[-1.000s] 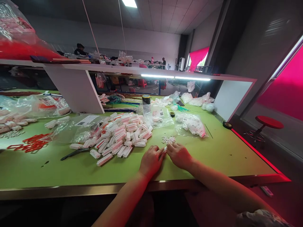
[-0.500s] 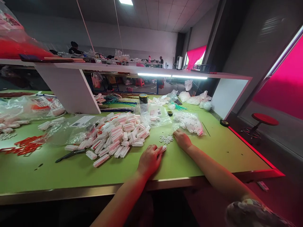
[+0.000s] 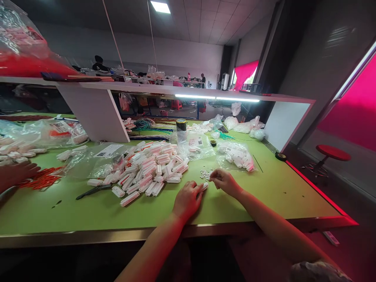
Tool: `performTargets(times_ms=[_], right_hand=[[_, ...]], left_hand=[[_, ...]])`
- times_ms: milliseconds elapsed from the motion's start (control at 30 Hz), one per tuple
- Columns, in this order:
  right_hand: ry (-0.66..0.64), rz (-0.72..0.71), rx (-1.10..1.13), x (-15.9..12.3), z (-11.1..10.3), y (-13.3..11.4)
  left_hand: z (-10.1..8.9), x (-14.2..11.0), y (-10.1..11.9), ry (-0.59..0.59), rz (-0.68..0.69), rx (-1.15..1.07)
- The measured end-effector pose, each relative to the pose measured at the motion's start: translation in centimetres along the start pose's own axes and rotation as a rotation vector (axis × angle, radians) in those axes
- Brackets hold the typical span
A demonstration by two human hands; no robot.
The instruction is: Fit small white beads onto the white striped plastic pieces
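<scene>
My left hand rests on the green tabletop, its fingers closed on a small white plastic housing whose end sticks out beyond the fingertips. Just to the right, my right hand has its thumb and fingers pinched together beside that housing; whatever sits between the fingertips is too small to make out. A scatter of tiny white pieces lies right behind the fingers, partly covered by them. Left of my left hand spreads a big heap of white and pinkish plastic housings.
Black scissors lie before the heap. Another person's hand reaches over orange strips at left. Clear bags of parts lie behind, with black tape rolls and wire bundles under a white shelf.
My right hand has drawn back from behind the tiny pieces toward the housing, fingers now pinched. My left hand keeps its hold. Another person's hand has appeared at the far left.
</scene>
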State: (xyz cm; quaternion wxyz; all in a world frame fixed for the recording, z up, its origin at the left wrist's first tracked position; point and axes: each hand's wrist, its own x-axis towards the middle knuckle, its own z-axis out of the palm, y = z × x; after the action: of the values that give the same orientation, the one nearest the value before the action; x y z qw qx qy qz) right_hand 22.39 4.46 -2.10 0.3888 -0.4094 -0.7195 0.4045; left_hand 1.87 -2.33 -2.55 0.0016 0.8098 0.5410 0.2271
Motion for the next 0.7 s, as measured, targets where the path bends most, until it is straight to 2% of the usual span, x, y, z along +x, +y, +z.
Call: performTargets(times_ms=[100,333,567,700], right_hand=[[-0.009,-0.039,-0.028,-0.4,0.4,-0.3],[0.019,-0.302,-0.411,-0.9,0.8,-0.7],[-0.018,-0.327,-0.758,-1.1,1.5,-0.3],[-0.079,-0.391,-0.947,-1.5,1.7,-0.9]], left_hand=[[0.0,0.0,0.0,0.005,-0.001,-0.019],[-0.1,0.1,0.0,-0.004,-0.007,-0.031],[0.0,0.1,0.0,0.008,-0.002,-0.045],[0.0,0.1,0.0,0.012,-0.007,-0.053]])
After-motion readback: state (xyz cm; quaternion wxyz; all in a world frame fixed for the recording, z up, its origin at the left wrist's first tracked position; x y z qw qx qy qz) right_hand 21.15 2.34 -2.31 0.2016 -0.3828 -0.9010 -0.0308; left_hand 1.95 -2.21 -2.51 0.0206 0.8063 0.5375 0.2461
